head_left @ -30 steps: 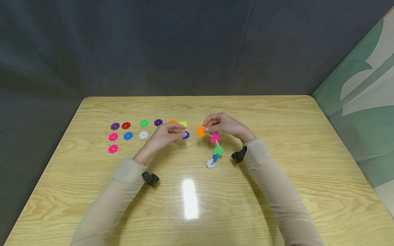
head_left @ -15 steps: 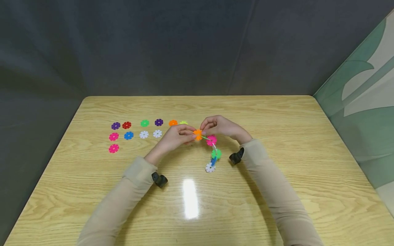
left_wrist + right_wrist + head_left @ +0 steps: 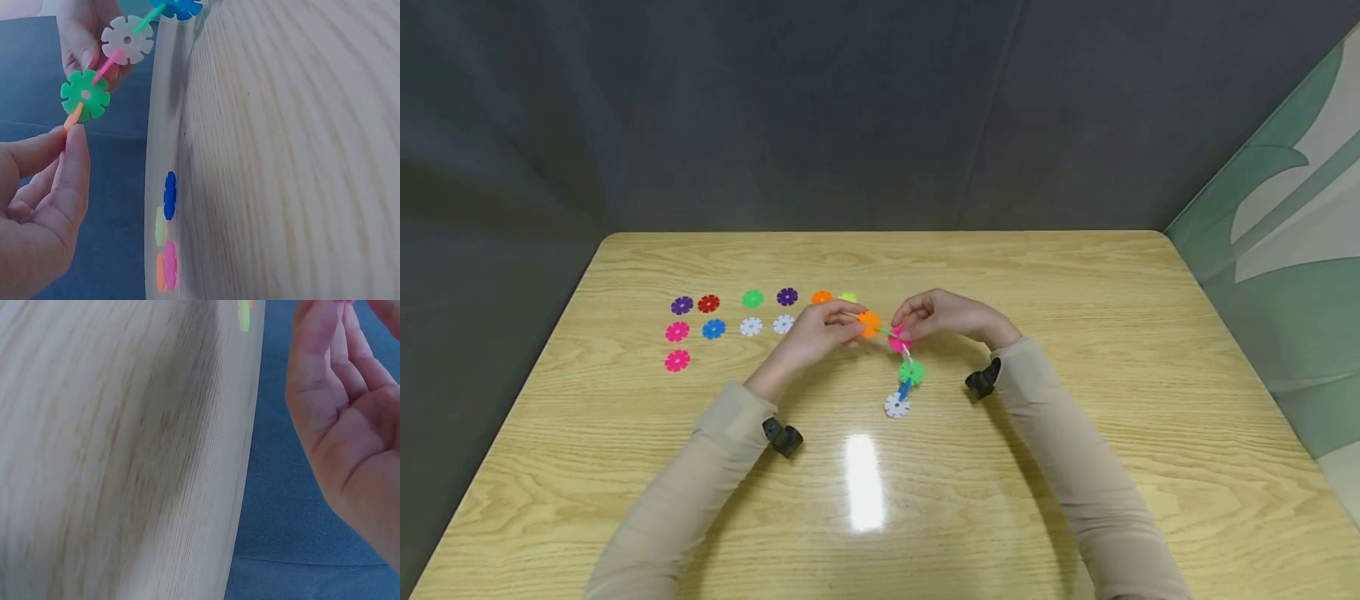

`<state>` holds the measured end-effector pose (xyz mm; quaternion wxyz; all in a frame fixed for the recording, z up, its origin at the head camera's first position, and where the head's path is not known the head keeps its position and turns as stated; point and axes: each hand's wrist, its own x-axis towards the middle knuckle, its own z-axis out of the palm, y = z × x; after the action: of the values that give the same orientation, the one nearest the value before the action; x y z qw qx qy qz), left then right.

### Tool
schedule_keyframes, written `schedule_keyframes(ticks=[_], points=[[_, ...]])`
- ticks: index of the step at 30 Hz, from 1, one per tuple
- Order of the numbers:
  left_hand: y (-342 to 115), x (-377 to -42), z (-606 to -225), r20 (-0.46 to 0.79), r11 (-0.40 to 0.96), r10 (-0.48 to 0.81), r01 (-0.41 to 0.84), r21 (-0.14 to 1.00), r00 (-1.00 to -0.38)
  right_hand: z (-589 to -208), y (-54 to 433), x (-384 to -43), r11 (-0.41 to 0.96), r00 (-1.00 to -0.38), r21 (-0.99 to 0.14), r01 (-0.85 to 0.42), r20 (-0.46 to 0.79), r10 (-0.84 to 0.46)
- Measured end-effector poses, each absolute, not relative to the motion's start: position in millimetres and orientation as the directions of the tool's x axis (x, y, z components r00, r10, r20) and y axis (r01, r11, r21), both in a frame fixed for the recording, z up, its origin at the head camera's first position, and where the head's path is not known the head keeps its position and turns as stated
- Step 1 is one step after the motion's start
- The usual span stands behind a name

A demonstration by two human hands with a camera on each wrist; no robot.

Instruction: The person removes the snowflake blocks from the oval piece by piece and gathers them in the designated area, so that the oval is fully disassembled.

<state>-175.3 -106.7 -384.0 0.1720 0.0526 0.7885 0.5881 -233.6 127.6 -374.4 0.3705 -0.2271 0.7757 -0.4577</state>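
2 linked discs pinched: orange disc (image 3: 871, 323), left hand (image 3: 814, 335); pink disc (image 3: 896, 342), right hand (image 3: 951, 315) (tabletop (image 3: 1120, 350) runs wide to right edge).

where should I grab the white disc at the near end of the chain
Probably by the near rim of the white disc, pinching both faces, coming from your side: the edge-on blue disc joins it at the far rim, leaving the near edge free.

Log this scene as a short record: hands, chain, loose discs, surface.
Left hand: pinches the orange disc at one end of the chain
Right hand: pinches the pink disc
Chain order: orange, green, pink, white, green, blue, white
Loose discs: flat, left of the chain in the head view
Surface: wood-grain table
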Motion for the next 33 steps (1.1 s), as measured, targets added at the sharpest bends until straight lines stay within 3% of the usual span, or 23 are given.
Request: schedule_keyframes(ticks=[4, 12, 18, 21, 33], points=[[-107.6, -175.7, -384.6, -0.188, 0.308, 0.289, -0.095, 0.947, -0.939, -374.2, 129.1, -234.3, 0.486, -0.613, -0.874, -0.012, -0.378, -0.694], [-102.0, -175.7, -381.8, -0.195, 0.320, 0.261, -0.106, 0.942, -0.945, -371.6, 127.8, -233.6, 0.441, -0.670, -0.897, -0.037, -0.306, -0.677], [-100.5, -177.2, -380.7, -0.146, 0.189, 0.193, -0.109, 0.976, -0.970, -366.7, 126.3, -231.7, 0.405, -0.742, -0.914, -0.030, -0.252, -0.622], [-100.2, -177.6, -378.6, -0.146, 0.141, 0.171, -0.123, 0.982, -0.974, -365.8, 125.8, -231.5, 0.393, -0.744, -0.919, -0.017, -0.251, -0.619], [-101.0, -173.8, -374.4, -0.110, 0.157, 0.108, -0.092, 0.983, -0.988, -362.2, 124.5, -228.9, 0.379, -0.748, -0.925, -0.007, -0.247, -0.616]])
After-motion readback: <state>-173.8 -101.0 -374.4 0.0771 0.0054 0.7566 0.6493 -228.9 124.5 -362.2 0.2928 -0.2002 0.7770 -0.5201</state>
